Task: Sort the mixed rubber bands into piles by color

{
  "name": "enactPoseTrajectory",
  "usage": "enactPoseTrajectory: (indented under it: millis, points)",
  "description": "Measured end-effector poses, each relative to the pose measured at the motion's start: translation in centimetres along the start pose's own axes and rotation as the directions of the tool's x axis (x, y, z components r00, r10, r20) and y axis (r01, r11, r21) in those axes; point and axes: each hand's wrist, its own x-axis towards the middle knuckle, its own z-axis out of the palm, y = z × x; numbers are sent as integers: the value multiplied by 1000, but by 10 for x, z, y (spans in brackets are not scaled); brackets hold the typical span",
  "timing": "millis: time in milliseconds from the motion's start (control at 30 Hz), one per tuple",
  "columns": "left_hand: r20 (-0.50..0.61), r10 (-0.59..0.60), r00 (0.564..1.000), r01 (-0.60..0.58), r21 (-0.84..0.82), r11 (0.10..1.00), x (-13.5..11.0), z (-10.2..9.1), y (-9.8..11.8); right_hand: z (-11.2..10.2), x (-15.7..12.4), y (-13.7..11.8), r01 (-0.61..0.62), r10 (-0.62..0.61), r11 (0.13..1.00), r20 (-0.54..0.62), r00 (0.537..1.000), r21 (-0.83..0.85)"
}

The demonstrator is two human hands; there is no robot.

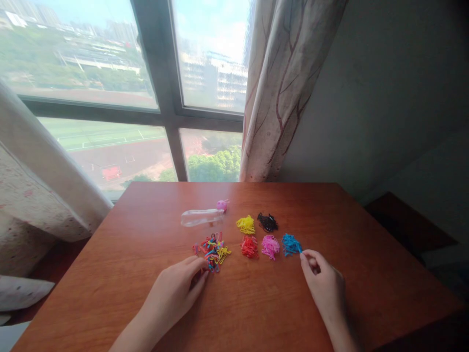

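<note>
— Left of centre on the tabletop (238, 303), what lies there?

— Mixed heap of small rubber bands (212, 250): red, blue, black and pink tangled together, yellow ones gathered at its right edge. Left hand (179, 283) at the near left side of it, thumb and forefinger touching or almost touching the strands. That grip is narrow; cannot tell whether a band is caught in it.

— And the right hand (326, 281)?

— Well apart from the left, out at the far end of the sorted piles. Thumb and forefinger pinched together on a blue band (301, 252), at the right edge of the blue pile (290, 244).

— Layout of the other piles?

— Two rows, one colour each. Nearer row, left to right: red pile (249, 247), pink pile (270, 247), then the blue. Behind: yellow pile (245, 224), and to its right the black pile (268, 222).

— Anything beyond the heap?

— Clear plastic bottle (201, 218) on its side, roughly crosswise. Pink cap (222, 206) at its right end; whether attached, unclear.

— Surroundings?

— Window (166, 117) past the far edge, sports field (102, 137) and green trees (216, 164) below. Patterned curtain (271, 98) right of the panes, branch motif; grey wall (384, 98) beyond, in shade.
</note>
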Motion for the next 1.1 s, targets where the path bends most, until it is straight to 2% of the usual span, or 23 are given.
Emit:
enactPoseTrajectory:
  millis: [100,267,567,667,800,933,1100]
  points:
    - [-11,7,1000,-7,-8,1000,0,-2,2,-1,2,7,-34,35,999,31,999,-38]
    - [-22,15,1000,-15,-9,1000,-2,-4,4,2,-1,-1,-81,88,992,70,994,-98]
    - [-31,32,999,-32,-5,999,-2,-2,3,2,-2,-17,-40,48,996,98,994,-86]
    - [-49,40,998,-40,2,999,-2,-3,3,3,-7,-31,19,-16,999,116,993,-26]
    - [-104,37,994,-37,-1,999,-4,-2,-1,14,-21,-66,139,-155,985,175,972,103]
    - [-146,14,989,-14,7,1000,-4,-1,-4,29,-37,-101,256,-312,940,267,912,225]
    - [-135,-12,991,14,16,1000,-4,-3,0,42,-43,-129,308,-380,918,326,866,250]
